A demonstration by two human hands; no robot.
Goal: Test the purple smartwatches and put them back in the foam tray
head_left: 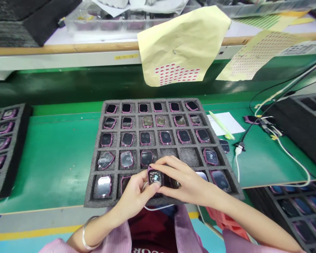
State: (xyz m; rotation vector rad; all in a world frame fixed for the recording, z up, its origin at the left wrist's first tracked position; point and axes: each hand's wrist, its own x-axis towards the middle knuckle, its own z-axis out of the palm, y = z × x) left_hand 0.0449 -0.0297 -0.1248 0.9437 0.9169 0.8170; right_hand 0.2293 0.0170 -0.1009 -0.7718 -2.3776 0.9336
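A smartwatch case [155, 175] with a purple frame and a lit watch face is held above the front of the grey foam tray [88, 196]. My left hand [135, 193] is closed round its left side, the thumb lying on the lower screen. From the right, my right hand [181, 179] grips its upper corner and right side with the fingertips. A white cable [159, 208] runs out beneath my left hand; where it ends is hidden. Strapless watch cases [145, 138] fill most of the tray's compartments, some under clear film. My hands cover part of the front rows.
Another foam tray of watch cases [7, 154] stands at left. At right lie white paper [226, 123], a light green pen [221, 125] and tangled cables [271, 126]. A shelf edge [94, 47] with hanging yellow sheets [184, 45] crosses above. More watch trays [300, 211] sit lower right.
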